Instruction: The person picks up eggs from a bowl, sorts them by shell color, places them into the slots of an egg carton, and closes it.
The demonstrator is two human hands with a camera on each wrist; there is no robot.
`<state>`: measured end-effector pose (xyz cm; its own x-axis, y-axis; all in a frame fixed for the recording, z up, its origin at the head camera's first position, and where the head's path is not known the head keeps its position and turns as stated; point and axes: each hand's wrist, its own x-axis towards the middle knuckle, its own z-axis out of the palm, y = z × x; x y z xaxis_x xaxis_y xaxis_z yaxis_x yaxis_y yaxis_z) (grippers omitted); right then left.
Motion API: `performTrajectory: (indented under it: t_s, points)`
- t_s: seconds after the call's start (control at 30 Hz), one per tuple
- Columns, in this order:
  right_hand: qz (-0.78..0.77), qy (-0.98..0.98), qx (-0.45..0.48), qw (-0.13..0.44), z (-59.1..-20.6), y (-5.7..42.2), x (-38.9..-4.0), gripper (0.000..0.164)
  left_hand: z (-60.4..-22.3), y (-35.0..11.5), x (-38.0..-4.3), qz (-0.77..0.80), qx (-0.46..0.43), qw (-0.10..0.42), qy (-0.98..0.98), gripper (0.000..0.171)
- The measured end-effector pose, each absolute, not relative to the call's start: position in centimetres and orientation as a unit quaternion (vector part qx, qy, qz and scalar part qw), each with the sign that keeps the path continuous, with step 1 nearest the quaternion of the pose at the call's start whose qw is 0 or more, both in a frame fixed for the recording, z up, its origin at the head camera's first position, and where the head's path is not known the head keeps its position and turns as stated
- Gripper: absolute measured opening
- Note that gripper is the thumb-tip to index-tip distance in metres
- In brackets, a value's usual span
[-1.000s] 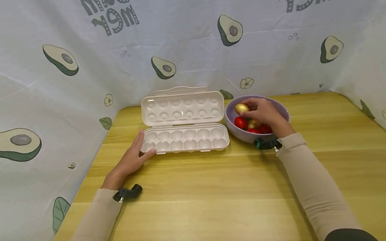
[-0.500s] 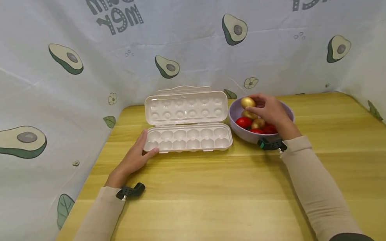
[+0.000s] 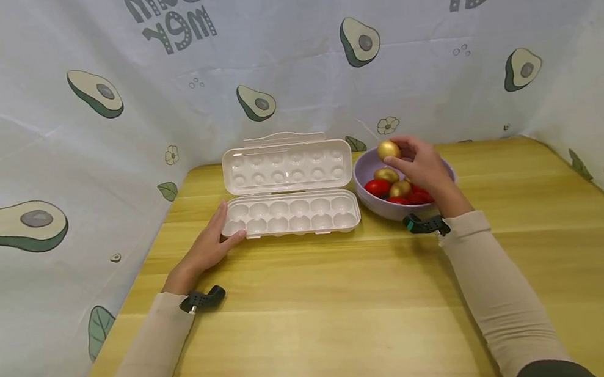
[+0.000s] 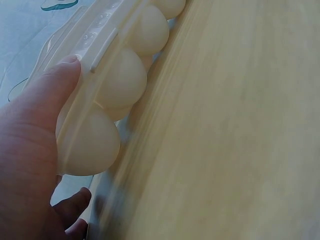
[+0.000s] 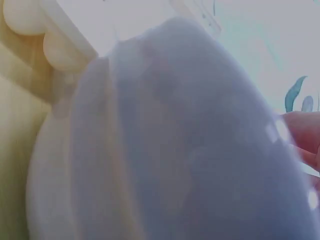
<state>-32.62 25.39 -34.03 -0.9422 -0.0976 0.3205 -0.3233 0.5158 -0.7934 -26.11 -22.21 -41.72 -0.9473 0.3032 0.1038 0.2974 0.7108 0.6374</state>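
Observation:
A clear-white plastic egg box (image 3: pixel 290 213) lies with its lid raised at the back of the table; the cups of its base hold no eggs. My left hand (image 3: pixel 206 248) grips its left end, thumb on the front rim, as the left wrist view also shows. My right hand (image 3: pixel 424 166) pinches a golden egg (image 3: pixel 389 150) between thumb and fingertips, above a purple bowl (image 3: pixel 374 204). Inside the bowl lie red eggs (image 3: pixel 377 188) and other golden eggs (image 3: pixel 386 175). The bowl's outer wall (image 5: pixel 165 145) fills most of the right wrist view, hiding the egg there.
The bowl stands right beside the egg box's right end. Behind both hangs a pale cloth (image 3: pixel 298 47) printed with avocados. The wooden table (image 3: pixel 315 316) stretches from them toward me, and its left edge runs past my left forearm.
My right hand has lifted the golden egg up out of the bowl to above its rim, uncovering more golden eggs below. My left hand stays on the egg box.

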Motion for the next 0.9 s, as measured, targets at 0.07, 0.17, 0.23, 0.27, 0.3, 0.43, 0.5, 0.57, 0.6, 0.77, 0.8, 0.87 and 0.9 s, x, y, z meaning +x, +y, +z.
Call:
performTrajectory:
  t_s: [0.07, 0.17, 0.23, 0.27, 0.3, 0.43, 0.5, 0.57, 0.6, 0.77, 0.8, 0.87, 0.9]
  points:
    - [0.488, -0.857, 0.129, 0.107, -33.9, 25.0, -32.5, 0.056, -41.7, -22.2, -26.1, 0.343, 0.162, 0.006, 0.925, 0.093]
    - [0.494, -0.854, 0.141, 0.084, -33.6, 24.5, -32.4, 0.058, -41.8, -22.2, -26.2, 0.342, 0.166, 0.005, 0.925, 0.093]
    - [0.493, -0.855, 0.150, 0.066, -33.4, 24.0, -32.3, 0.061, -41.8, -22.2, -26.2, 0.342, 0.167, 0.003, 0.925, 0.093]
    - [0.493, -0.855, 0.154, 0.058, -33.3, 23.8, -32.2, 0.061, -41.8, -22.2, -26.3, 0.343, 0.167, 0.001, 0.924, 0.093]
    - [0.491, -0.855, 0.157, 0.051, -33.2, 23.5, -32.1, 0.062, -41.8, -22.2, -26.3, 0.343, 0.168, 0.000, 0.924, 0.093]
    - [0.490, -0.855, 0.169, 0.038, -32.9, 22.6, -31.8, 0.062, -41.7, -22.2, -26.3, 0.345, 0.168, -0.002, 0.923, 0.093]
    - [0.489, -0.854, 0.173, 0.039, -32.9, 22.1, -31.7, 0.060, -41.7, -22.2, -26.3, 0.347, 0.168, -0.002, 0.923, 0.093]
    - [0.488, -0.855, 0.171, 0.042, -33.0, 21.8, -31.8, 0.058, -41.8, -22.2, -26.4, 0.345, 0.169, -0.003, 0.923, 0.093]
    - [0.489, -0.854, 0.170, 0.043, -33.0, 21.6, -31.8, 0.057, -41.8, -22.2, -26.4, 0.344, 0.170, -0.003, 0.923, 0.093]
    - [0.502, -0.846, 0.175, 0.051, -33.3, 20.7, -31.6, 0.055, -41.8, -22.2, -26.3, 0.342, 0.166, -0.002, 0.925, 0.093]
    - [0.503, -0.844, 0.178, 0.053, -33.3, 20.6, -31.5, 0.055, -41.8, -22.2, -26.3, 0.341, 0.166, -0.001, 0.925, 0.093]
    - [0.503, -0.842, 0.186, 0.058, -33.4, 20.2, -31.5, 0.055, -41.8, -22.2, -26.2, 0.342, 0.164, -0.001, 0.925, 0.093]
    - [0.503, -0.841, 0.190, 0.060, -33.5, 20.1, -31.4, 0.054, -41.8, -22.2, -26.2, 0.342, 0.164, -0.002, 0.925, 0.093]
